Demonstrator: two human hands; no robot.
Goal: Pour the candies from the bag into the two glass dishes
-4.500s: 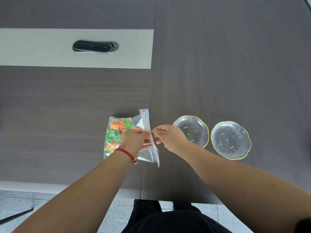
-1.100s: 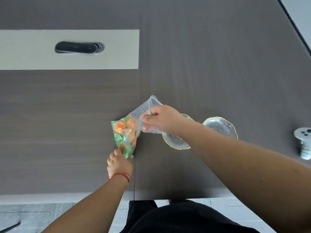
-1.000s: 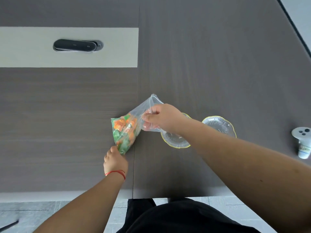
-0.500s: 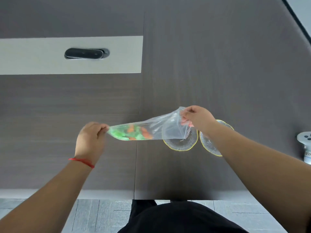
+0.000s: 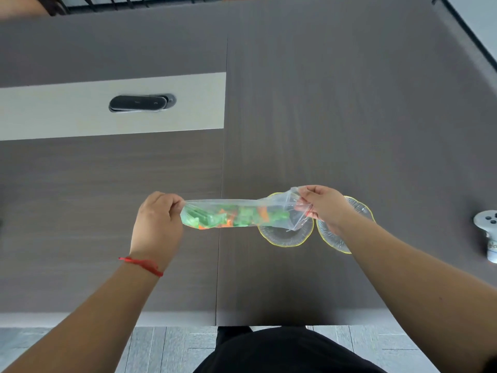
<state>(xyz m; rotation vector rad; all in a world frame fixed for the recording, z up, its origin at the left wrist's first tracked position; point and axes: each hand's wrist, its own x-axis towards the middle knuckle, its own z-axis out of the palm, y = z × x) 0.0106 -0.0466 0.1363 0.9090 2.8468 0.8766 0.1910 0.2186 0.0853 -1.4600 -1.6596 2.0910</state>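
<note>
Two dishes (image 5: 285, 235) (right forearm (image 5: 357, 238) overlapping)

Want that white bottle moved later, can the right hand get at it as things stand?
Probably not yet: the right hand is pinching the bag mouth over the dishes. The white bottle stands unobstructed at the table's right edge.

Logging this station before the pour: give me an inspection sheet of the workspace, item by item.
Surface: dark wood-grain table with a pale inset panel.
Job's things: clear bag of green and orange candies held level above the table, mouth over the near glass dish; second dish beside it; both look empty.
Clutter: white bottle at the right edge.
Grippers: left hand pinches the bag's bottom; right hand holds its mouth.
Cables: nothing seen; a dark cable-port cover sits in the panel.
Surroundings: grey tiled floor.
</note>
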